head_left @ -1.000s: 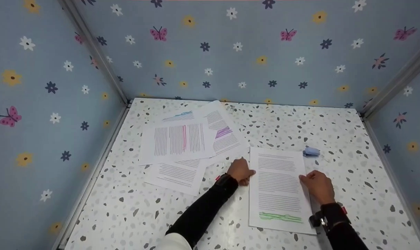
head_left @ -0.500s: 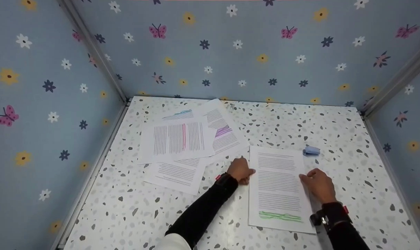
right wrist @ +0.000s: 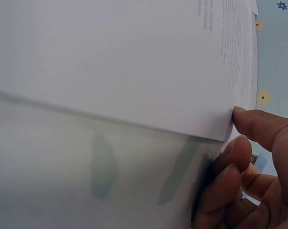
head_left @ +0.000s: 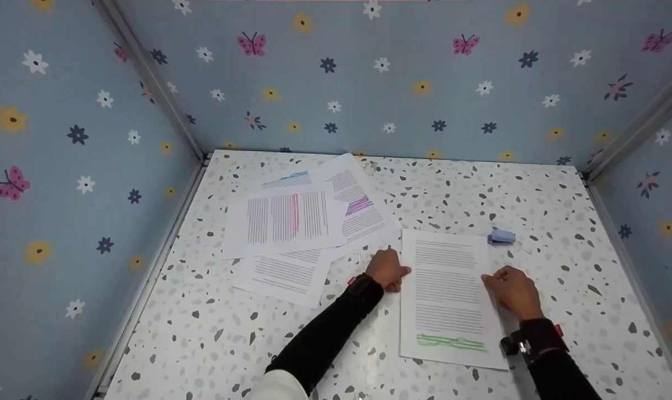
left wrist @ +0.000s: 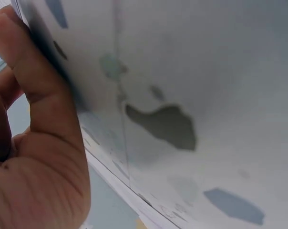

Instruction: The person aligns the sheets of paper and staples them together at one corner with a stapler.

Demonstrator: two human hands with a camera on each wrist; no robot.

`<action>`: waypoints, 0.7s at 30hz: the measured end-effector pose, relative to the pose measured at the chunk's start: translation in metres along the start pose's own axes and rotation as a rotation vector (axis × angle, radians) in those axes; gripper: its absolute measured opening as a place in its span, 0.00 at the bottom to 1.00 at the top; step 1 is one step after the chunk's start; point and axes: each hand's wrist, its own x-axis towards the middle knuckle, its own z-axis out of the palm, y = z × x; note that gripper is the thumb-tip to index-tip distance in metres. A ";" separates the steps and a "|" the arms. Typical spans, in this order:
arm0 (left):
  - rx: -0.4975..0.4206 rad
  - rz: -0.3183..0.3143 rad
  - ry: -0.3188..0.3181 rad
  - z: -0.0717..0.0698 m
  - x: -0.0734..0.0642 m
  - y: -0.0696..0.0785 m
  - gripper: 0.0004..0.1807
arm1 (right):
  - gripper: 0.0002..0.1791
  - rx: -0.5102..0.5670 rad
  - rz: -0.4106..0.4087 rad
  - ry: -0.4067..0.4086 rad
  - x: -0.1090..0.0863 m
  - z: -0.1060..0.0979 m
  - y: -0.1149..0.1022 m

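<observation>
A printed sheet of paper (head_left: pixel 447 300) with green highlighter marks near its bottom lies before me in the head view. Whether it is one sheet or several cannot be told. My left hand (head_left: pixel 389 270) is at its left edge, the thumb on the margin and the other fingers curled beside it. At the right edge my right hand (head_left: pixel 513 291) pinches the sheet. In the right wrist view the thumb (right wrist: pixel 263 126) lies on top of the slightly raised paper (right wrist: pixel 134 62), fingers bent below. The left wrist view shows the left hand (left wrist: pixel 44 133) close to the tabletop.
A small light-blue stapler (head_left: pixel 501 238) sits just beyond the sheet's upper right corner. Several overlapping printed sheets (head_left: pixel 280 222) with pink, purple and blue marks are spread on the left. Flowered panels (head_left: pixel 336 78) enclose the speckled table (head_left: pixel 202 344) at the back and sides.
Both hands keep their places at the sheet's edges, and the sheet lies as before. Only the head view has shifted slightly.
</observation>
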 end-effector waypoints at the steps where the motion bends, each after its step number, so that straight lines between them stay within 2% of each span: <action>1: 0.005 0.000 -0.002 0.000 0.000 0.000 0.22 | 0.21 0.001 0.002 -0.007 -0.001 -0.001 0.000; 7: -0.046 0.006 -0.035 -0.006 -0.002 -0.002 0.24 | 0.27 0.048 0.003 -0.048 -0.003 -0.007 0.001; 11: -0.031 0.010 -0.023 -0.018 -0.008 -0.002 0.33 | 0.30 0.099 0.042 -0.059 -0.007 -0.015 0.002; 14: -0.093 -0.008 -0.042 -0.028 -0.015 -0.001 0.38 | 0.28 0.143 0.064 -0.064 -0.012 -0.020 0.004; 16: -0.173 -0.028 -0.076 -0.032 -0.019 -0.001 0.39 | 0.26 0.165 0.065 -0.075 -0.014 -0.021 0.004; 18: -0.219 -0.046 -0.103 -0.034 -0.024 0.000 0.37 | 0.24 0.171 0.055 -0.095 -0.015 -0.021 0.004; 21: -0.152 -0.039 -0.117 -0.032 -0.028 0.001 0.27 | 0.24 0.110 0.045 -0.119 -0.017 -0.018 0.004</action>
